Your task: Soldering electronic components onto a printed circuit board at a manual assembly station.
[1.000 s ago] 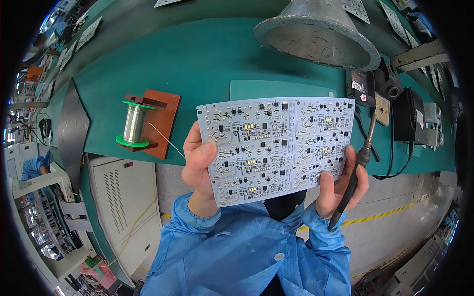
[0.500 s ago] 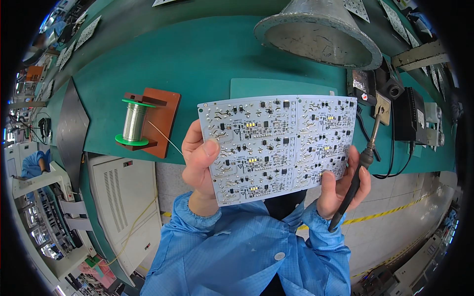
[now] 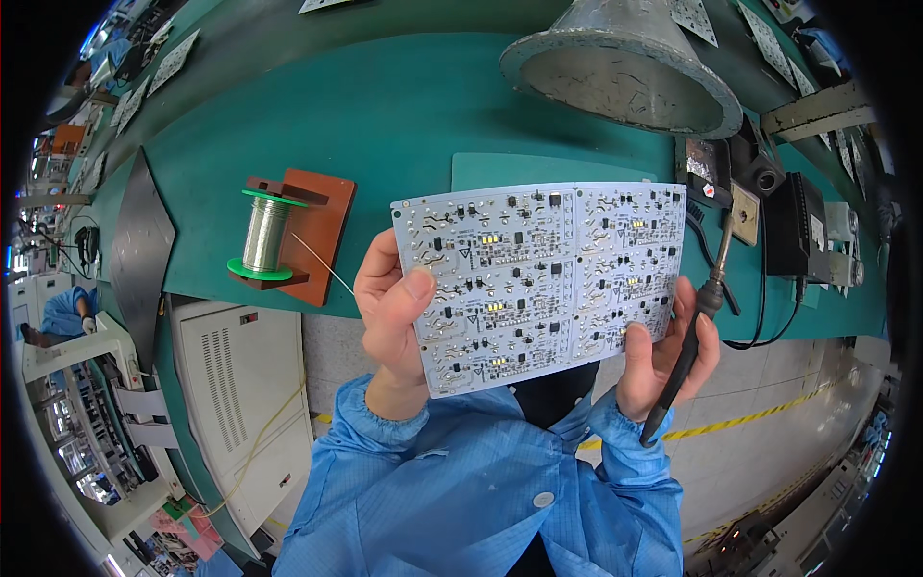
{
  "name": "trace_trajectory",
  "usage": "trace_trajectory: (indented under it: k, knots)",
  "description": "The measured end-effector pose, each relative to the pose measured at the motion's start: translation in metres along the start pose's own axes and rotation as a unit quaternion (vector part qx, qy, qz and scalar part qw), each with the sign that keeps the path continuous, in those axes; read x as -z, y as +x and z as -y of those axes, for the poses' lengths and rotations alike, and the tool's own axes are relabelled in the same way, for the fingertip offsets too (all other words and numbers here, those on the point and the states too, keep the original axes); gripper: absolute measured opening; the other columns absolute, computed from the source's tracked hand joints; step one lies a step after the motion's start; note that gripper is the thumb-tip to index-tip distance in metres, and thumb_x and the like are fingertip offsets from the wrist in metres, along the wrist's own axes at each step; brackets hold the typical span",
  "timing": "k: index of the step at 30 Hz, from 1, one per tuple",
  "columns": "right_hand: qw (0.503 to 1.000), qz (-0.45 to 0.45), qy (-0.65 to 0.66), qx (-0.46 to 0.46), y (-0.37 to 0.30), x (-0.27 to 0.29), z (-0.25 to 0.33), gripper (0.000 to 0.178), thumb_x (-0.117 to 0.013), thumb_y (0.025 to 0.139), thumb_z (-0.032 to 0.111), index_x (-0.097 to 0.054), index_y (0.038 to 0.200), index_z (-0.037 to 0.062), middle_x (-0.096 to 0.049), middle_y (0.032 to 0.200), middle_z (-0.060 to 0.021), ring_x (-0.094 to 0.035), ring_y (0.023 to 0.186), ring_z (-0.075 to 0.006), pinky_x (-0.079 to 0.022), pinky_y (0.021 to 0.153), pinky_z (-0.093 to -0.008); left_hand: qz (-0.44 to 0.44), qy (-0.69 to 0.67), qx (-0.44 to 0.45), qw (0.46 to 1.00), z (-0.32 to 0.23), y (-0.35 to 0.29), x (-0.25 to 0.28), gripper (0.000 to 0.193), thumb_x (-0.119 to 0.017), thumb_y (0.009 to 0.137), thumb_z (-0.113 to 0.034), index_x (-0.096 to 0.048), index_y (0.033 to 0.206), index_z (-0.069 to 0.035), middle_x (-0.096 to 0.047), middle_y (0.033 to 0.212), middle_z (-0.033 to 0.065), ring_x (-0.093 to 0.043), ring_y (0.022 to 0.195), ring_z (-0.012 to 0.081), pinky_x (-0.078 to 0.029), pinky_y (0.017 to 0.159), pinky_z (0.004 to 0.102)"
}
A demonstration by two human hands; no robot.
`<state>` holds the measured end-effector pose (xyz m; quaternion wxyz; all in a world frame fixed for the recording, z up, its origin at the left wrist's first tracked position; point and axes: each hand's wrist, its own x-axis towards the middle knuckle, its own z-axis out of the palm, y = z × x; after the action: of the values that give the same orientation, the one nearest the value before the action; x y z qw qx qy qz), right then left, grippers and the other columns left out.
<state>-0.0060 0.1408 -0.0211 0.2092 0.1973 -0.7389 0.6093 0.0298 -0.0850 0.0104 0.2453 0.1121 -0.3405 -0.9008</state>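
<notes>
A white circuit board panel, crowded with small black and yellow components, is held up in front of my body. My left hand grips its left edge, thumb on the face and fingers behind. My right hand pinches the lower right edge with the thumb and also holds a soldering iron by its black handle, metal tip pointing up and away. From a spool of solder wire with green flanges on a brown stand, a strand runs to my left hand; its end is hidden there.
The green mat covers the bench. A large metal fume hood hangs at the back. At right are an iron stand, a sponge tray and a black power box with cables. A white cabinet stands lower left.
The board has turned slightly, its right edge shifting left. The soldering iron's tip has swung a little left and lower. Both hands keep their grip.
</notes>
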Motion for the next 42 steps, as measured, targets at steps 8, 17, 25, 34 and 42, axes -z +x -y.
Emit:
trace_trajectory:
  k: [8,17,25,34,42]
  knots:
    - [0.999,-0.029,-0.031,0.026,0.018,-0.003,-0.003,0.062,-0.062,0.075,-0.007,-0.035,0.129,0.0071,-0.046,0.128,-0.0265,-0.046,0.121,-0.0362,-0.033,0.103,-0.0476,-0.032,0.124,-0.019,0.992,-0.001,-0.006,0.012,0.016,-0.047,0.094,-0.009,-0.056,0.093,0.005,-0.062,0.087,0.0061,-0.056,0.077,0.0094,-0.043,0.068,0.0215]
    - [0.999,0.024,-0.023,0.035,0.03,-0.008,-0.009,0.062,-0.062,0.075,-0.008,-0.035,0.129,0.004,-0.043,0.13,-0.026,-0.044,0.122,-0.038,-0.034,0.103,-0.0484,0.104,0.02,0.268,0.958,-0.039,-0.004,0.051,0.034,-0.05,0.09,-0.02,-0.054,0.102,0.012,-0.063,0.097,0.0209,-0.065,0.089,0.0264,-0.054,0.077,0.0395]
    - [0.992,0.062,-0.065,0.084,0.035,-0.014,-0.014,0.06,-0.068,0.072,-0.005,-0.039,0.124,0.0068,-0.05,0.122,-0.0292,-0.05,0.116,-0.0382,-0.038,0.098,-0.0481,0.1,-0.081,0.317,0.94,-0.04,-0.034,0.075,0.044,-0.057,0.082,-0.017,-0.049,0.113,0.013,-0.059,0.109,0.0252,-0.061,0.1,0.0323,-0.046,0.089,0.0448]
    - [0.977,0.187,-0.028,0.096,0.009,-0.022,0.004,0.059,-0.069,0.072,0.0,-0.041,0.123,0.0093,-0.052,0.118,-0.0297,-0.054,0.108,-0.0405,-0.041,0.092,-0.0477,0.052,-0.156,0.303,0.939,-0.006,-0.079,0.079,0.06,-0.06,0.079,-0.018,-0.039,0.131,0.007,-0.046,0.131,0.0219,-0.046,0.12,0.036,-0.033,0.1,0.0528]
    - [0.951,0.291,-0.015,0.106,-0.007,-0.035,0.007,0.053,-0.075,0.068,0.005,-0.048,0.113,0.006,-0.058,0.107,-0.0265,-0.059,0.097,-0.0396,-0.045,0.087,-0.0504,0.076,-0.336,0.335,0.877,0.03,-0.086,0.097,0.059,-0.054,0.086,-0.026,-0.035,0.135,0.002,-0.04,0.136,0.0213,-0.039,0.125,0.0359,-0.034,0.098,0.0545]
